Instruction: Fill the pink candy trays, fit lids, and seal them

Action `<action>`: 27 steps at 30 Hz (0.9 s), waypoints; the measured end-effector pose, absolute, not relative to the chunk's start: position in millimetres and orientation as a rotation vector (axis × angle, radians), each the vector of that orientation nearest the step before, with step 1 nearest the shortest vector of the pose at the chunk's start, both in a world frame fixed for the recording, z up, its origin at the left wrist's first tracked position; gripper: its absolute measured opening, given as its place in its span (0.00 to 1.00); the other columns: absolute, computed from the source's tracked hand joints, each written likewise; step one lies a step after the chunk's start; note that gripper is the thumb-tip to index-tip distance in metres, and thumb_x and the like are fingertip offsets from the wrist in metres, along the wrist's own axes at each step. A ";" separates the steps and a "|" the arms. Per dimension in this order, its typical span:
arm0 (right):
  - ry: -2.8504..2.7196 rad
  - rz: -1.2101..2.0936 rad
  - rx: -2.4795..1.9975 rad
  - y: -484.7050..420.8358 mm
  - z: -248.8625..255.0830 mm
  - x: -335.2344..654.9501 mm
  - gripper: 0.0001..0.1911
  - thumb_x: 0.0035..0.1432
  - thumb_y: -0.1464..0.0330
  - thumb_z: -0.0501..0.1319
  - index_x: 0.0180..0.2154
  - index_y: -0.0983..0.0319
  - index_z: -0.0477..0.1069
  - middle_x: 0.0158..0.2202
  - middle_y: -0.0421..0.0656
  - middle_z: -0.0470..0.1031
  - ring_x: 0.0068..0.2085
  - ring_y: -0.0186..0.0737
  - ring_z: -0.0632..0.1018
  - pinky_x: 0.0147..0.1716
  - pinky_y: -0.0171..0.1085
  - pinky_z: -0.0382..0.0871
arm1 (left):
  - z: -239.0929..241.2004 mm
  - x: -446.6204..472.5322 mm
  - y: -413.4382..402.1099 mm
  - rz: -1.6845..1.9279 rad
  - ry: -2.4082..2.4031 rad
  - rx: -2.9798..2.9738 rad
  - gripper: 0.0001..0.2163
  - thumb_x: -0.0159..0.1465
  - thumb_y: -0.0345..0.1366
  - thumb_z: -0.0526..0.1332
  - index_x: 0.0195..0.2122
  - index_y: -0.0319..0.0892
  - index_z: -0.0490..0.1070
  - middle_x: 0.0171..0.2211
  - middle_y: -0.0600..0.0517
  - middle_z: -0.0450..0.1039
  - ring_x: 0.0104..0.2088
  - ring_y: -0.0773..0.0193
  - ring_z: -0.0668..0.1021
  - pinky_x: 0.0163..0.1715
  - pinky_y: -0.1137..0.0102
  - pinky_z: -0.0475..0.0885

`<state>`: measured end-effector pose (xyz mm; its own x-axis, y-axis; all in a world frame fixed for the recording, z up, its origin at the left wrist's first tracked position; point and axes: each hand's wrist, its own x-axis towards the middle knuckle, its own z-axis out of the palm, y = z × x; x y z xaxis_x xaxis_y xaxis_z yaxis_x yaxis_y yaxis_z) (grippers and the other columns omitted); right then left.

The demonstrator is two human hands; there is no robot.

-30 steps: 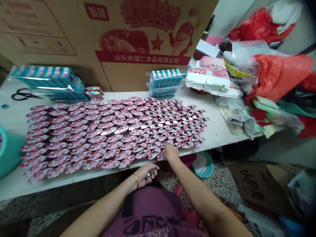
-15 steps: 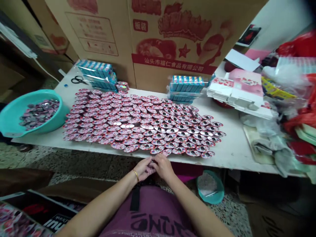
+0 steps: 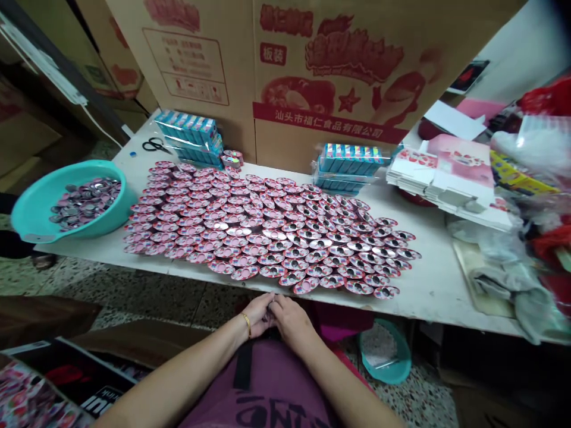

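Note:
My left hand (image 3: 259, 314), with a gold bracelet at its wrist, is curled closed just off the table's front edge. Against it presses my right hand (image 3: 291, 321), its fingers closed and meeting those of the left. A small greyish bit shows between the fingertips, but what either hand holds is hidden. Just beyond, rows of oval red-and-white printed pieces (image 3: 241, 241) cover the table, many with a pink disc at the centre and others with a dark round hole. Nearest my hands is a front-row piece (image 3: 306, 286) with a pink centre.
A turquoise basin (image 3: 27, 208) of small pink and silvery discs (image 3: 87, 202) stands left. Behind are scissors (image 3: 154, 144), blue wrapped packs (image 3: 190, 135) and a large carton (image 3: 289, 139). Folded boxes (image 3: 414, 175) and plastic bags lie right. Another basin (image 3: 404, 362) sits below.
My right hand has drawn back from the front row to my left hand. A pink-centred piece there now shows uncovered. The whole view has shifted slightly.

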<state>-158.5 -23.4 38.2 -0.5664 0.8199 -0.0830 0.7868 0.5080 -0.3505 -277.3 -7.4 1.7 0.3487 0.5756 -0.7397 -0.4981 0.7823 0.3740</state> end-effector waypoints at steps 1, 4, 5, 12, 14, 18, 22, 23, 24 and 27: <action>-2.656 0.524 -1.432 -22.7 36.0 -159.8 0.18 0.53 0.75 0.51 0.47 0.61 0.60 0.42 0.46 0.65 0.39 0.38 0.67 0.37 0.35 0.61 | 4.1 -277.8 -7.6 0.674 0.988 0.095 0.07 0.55 0.37 0.56 0.27 0.39 0.64 0.18 0.55 0.68 0.18 0.69 0.70 0.19 0.74 0.64; -2.662 0.526 -1.424 -19.5 32.2 -160.0 0.14 0.52 0.73 0.53 0.43 0.61 0.63 0.39 0.45 0.66 0.38 0.38 0.67 0.35 0.35 0.62 | 11.2 -276.4 -8.3 0.641 0.991 0.113 0.07 0.55 0.37 0.56 0.25 0.39 0.64 0.14 0.57 0.64 0.14 0.72 0.66 0.17 0.76 0.63; -2.654 0.544 -1.397 -18.0 32.4 -158.9 0.12 0.52 0.73 0.53 0.41 0.61 0.64 0.38 0.45 0.66 0.38 0.38 0.67 0.36 0.34 0.62 | 12.7 -275.5 -8.1 0.636 0.985 0.120 0.07 0.55 0.37 0.56 0.25 0.39 0.64 0.13 0.57 0.63 0.13 0.72 0.65 0.17 0.76 0.62; -2.142 0.735 -1.536 7.6 28.9 -132.3 0.12 0.57 0.72 0.47 0.38 0.61 0.67 0.35 0.43 0.71 0.37 0.33 0.70 0.38 0.31 0.61 | 2.0 -286.9 -1.6 0.691 0.906 0.115 0.07 0.56 0.37 0.56 0.31 0.38 0.64 0.24 0.49 0.70 0.26 0.65 0.75 0.25 0.73 0.67; -1.983 0.683 -1.812 22.5 24.0 -125.0 0.10 0.55 0.72 0.49 0.36 0.61 0.68 0.33 0.42 0.72 0.36 0.34 0.71 0.36 0.31 0.62 | -3.8 -295.8 -1.3 0.710 0.944 0.127 0.07 0.55 0.37 0.57 0.32 0.38 0.64 0.25 0.50 0.70 0.24 0.68 0.74 0.19 0.78 0.64; -2.081 0.555 -2.215 52.5 20.3 -128.8 0.07 0.52 0.70 0.53 0.34 0.62 0.67 0.32 0.45 0.72 0.36 0.38 0.72 0.34 0.33 0.61 | -8.5 -307.8 -4.1 0.757 0.953 0.134 0.08 0.54 0.37 0.58 0.32 0.39 0.64 0.25 0.51 0.68 0.22 0.71 0.72 0.16 0.80 0.61; -2.291 0.487 -2.408 72.7 20.1 -144.5 0.12 0.50 0.70 0.53 0.39 0.63 0.64 0.36 0.50 0.71 0.38 0.43 0.73 0.34 0.37 0.62 | -6.4 -308.2 -4.0 0.786 0.948 0.123 0.07 0.54 0.36 0.58 0.32 0.39 0.64 0.25 0.51 0.68 0.21 0.71 0.72 0.15 0.81 0.61; -2.306 0.489 -2.450 76.7 19.2 -147.0 0.13 0.50 0.70 0.53 0.41 0.63 0.63 0.36 0.50 0.71 0.38 0.43 0.73 0.34 0.37 0.63 | -5.7 -307.3 -2.8 0.791 0.950 0.112 0.07 0.55 0.36 0.58 0.32 0.38 0.64 0.25 0.50 0.68 0.21 0.71 0.72 0.15 0.81 0.61; -2.306 0.493 -2.487 80.6 18.2 -148.7 0.15 0.50 0.70 0.54 0.42 0.63 0.62 0.37 0.50 0.71 0.38 0.44 0.73 0.34 0.37 0.63 | -5.1 -306.4 -1.2 0.792 0.954 0.096 0.07 0.55 0.35 0.57 0.32 0.38 0.64 0.25 0.50 0.68 0.21 0.71 0.72 0.15 0.81 0.60; -2.284 0.519 -2.564 91.0 17.5 -150.3 0.20 0.47 0.68 0.57 0.44 0.64 0.61 0.39 0.51 0.70 0.40 0.46 0.72 0.35 0.38 0.64 | -2.4 -304.6 3.2 0.776 0.934 0.043 0.06 0.56 0.33 0.55 0.34 0.37 0.65 0.25 0.49 0.68 0.22 0.70 0.72 0.13 0.81 0.59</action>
<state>-150.3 91.0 17.5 0.1151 0.8963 -0.4283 0.9934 -0.1042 0.0489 -304.6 3.2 -2.4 0.3491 0.6162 -0.7060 -0.5811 0.7334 0.3528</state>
